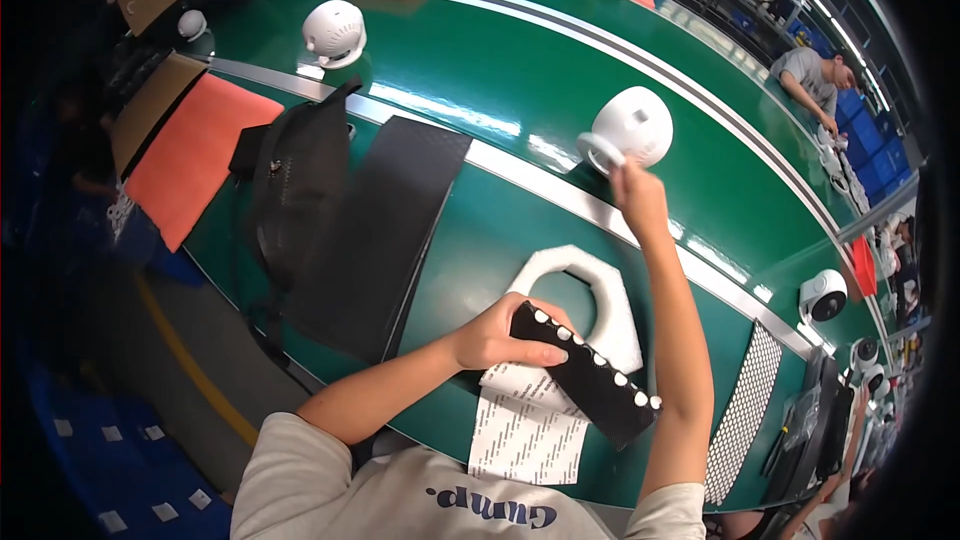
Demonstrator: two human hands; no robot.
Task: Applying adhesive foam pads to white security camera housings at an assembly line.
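My left hand (510,335) is closed on a black strip (590,385), its thumb on top. A row of white round pads runs along the strip's edge, and a white printed backing sheet (525,440) hangs below it. Farther off, my right hand (640,198) reaches over the green conveyor and pinches the ring-shaped base (598,147) of a white rounded camera (645,123); the fingers are slightly blurred. A white foam ring (615,305) lies on the green table just beyond the strip.
Left of my hands lie a dark flat sheet (385,230), a black bag (300,180) and an orange mat (195,155). At right is a strip with white dots (745,410). Other white cameras (335,33) stand on the conveyor. A co-worker (810,80) sits across.
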